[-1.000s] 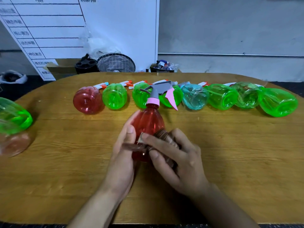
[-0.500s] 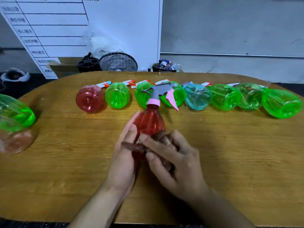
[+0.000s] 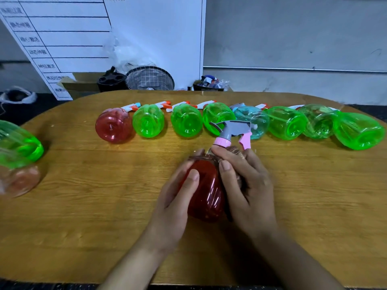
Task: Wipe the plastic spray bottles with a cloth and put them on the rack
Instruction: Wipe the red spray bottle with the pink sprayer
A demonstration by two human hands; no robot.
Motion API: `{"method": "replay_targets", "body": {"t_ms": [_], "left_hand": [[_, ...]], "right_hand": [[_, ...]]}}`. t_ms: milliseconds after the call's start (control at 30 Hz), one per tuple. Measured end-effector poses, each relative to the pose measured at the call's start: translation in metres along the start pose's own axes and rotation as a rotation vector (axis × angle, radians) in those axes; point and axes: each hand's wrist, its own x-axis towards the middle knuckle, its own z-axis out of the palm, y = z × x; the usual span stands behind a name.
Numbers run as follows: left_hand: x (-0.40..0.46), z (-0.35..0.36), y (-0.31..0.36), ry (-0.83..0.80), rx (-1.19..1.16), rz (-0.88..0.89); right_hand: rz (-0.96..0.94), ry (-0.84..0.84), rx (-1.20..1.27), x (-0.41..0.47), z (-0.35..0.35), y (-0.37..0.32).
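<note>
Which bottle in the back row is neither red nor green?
The pale blue spray bottle, fifth from the left, lying between green ones just behind the held bottle's grey trigger head.

The right hand (image 3: 247, 185) has slid its brown cloth (image 3: 235, 150) up the red spray bottle (image 3: 206, 191), from the lower body to the shoulder just under the pink collar, so its fingertips now sit by the neck. The bottle's grey-and-pink spray head (image 3: 234, 130) has tipped over to the right. The left hand (image 3: 178, 197) has shifted with it, its fingers now curled round the lower body instead of lying along the side.
</note>
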Motion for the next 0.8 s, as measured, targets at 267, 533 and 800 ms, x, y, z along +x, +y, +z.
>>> {"method": "replay_targets", "body": {"t_ms": [267, 533, 800], "left_hand": [[0.006, -0.01, 0.013, 0.153, -0.253, -0.073], [0.002, -0.005, 0.019, 0.149, -0.181, 0.011], [0.001, -0.003, 0.02, 0.034, -0.213, -0.006]], "right_hand": [[-0.402, -0.153, -0.173, -0.027, 0.019, -0.015], [-0.13, -0.049, 0.083, -0.018, 0.012, -0.009], [0.033, 0.044, 0.329, -0.006, 0.01, -0.008]]}}
